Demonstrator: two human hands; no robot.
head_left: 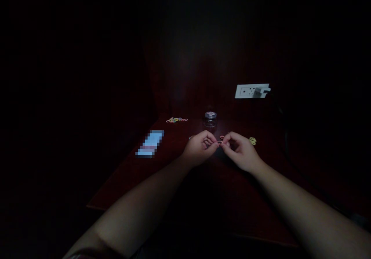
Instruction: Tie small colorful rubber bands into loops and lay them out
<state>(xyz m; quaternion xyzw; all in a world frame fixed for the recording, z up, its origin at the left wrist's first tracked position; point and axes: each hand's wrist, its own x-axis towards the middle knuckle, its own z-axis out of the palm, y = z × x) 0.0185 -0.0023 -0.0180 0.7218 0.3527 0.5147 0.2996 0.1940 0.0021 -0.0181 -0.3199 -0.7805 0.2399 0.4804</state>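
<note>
My left hand (199, 147) and right hand (243, 150) both pinch a pale band (219, 142) above the counter (172, 149); I judge this two-handed working, the next move needing fine, even control.

Table (124, 178): flat item (150, 144) (blurred) on L side. Loose bands (176, 120), behind flat item, slightly R. Jar (210, 120), ctr rear, R of loose bands. In front: small band (219, 142) btwn L hand (199, 147) & R hand (240, 150). Band cluster (252, 140), just R of R hand. Socket (245, 91) w/ plug (262, 91), rear R, above table.
</note>
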